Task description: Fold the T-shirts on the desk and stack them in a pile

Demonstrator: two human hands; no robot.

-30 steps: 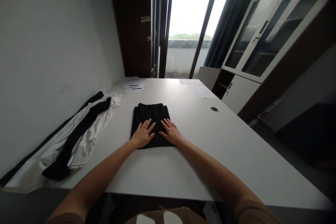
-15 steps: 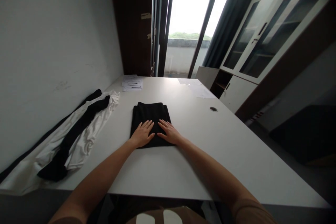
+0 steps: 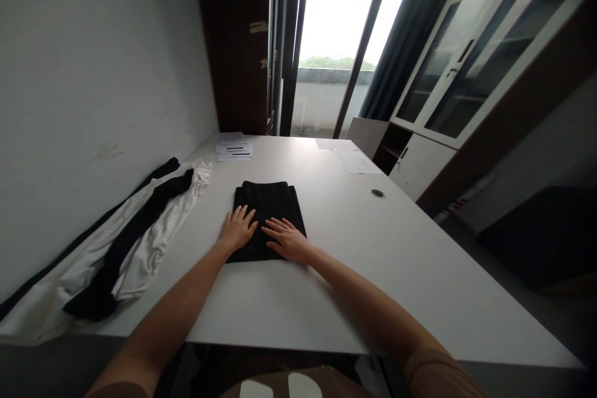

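A black garment (image 3: 268, 199), folded into a roughly rectangular stack, lies flat on the white table (image 3: 354, 242). What kind of garment it is cannot be told. My left hand (image 3: 239, 228) rests on its left side, palm down with the fingers spread. On the right half, my right hand (image 3: 286, 239) lies flat, fingers stretched out and pointing to the left. Neither hand grips the cloth. The parts of the fabric under both palms are hidden.
Along the wall at the left lies a heap of white clothing (image 3: 149, 255) and black clothing (image 3: 133, 227). Papers (image 3: 234, 148) are stacked at the far left of the table, with loose sheets (image 3: 357, 160) at the far right. A cable hole (image 3: 378, 193) sits near the right edge.
My left hand has slid left and slightly forward over the black garment. My right hand has also shifted a little left, its fingers now pointing more to the left.
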